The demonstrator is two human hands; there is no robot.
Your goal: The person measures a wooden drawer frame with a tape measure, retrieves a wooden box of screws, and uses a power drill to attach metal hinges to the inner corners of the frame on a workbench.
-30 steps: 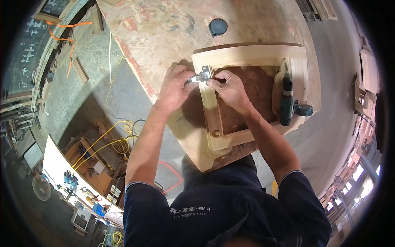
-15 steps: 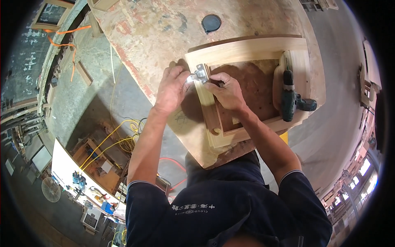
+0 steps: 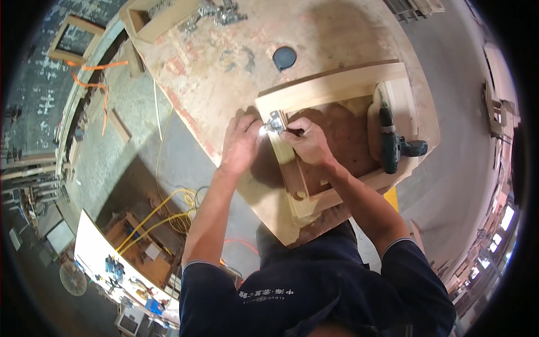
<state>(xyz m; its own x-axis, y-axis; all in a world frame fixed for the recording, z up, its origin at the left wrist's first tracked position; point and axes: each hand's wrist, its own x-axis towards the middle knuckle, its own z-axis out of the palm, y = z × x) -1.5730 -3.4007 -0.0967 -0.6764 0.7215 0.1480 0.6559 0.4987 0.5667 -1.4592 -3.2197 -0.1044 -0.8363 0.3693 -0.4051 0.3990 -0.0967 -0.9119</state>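
A shiny metal cabinet hinge point(image 3: 275, 123) lies at the upper left corner of a pale wooden door frame point(image 3: 337, 82), over its left rail. My left hand point(image 3: 241, 143) is closed on the hinge's outer arm, left of the rail. From the frame's opening, my right hand point(image 3: 310, 143) pinches the hinge's inner edge with thumb and fingers. Whether a small screw is between them I cannot tell. Lower on the same rail is a round bored hole point(image 3: 300, 195). A dark green cordless drill point(image 3: 390, 149) rests across the frame's right side.
The frame lies on a worn, paint-stained workbench point(image 3: 224, 92). Further back are a round black disc-like thing point(image 3: 284, 57), a pile of metal hinges point(image 3: 222, 12) and a wooden box point(image 3: 163, 22). Yellow hose point(image 3: 178, 220) coils on the floor at left.
The view has shifted, bringing the hinge pile and more of the box into sight. My right fingers have closed in tighter against the hinge; my left hand keeps its hold.
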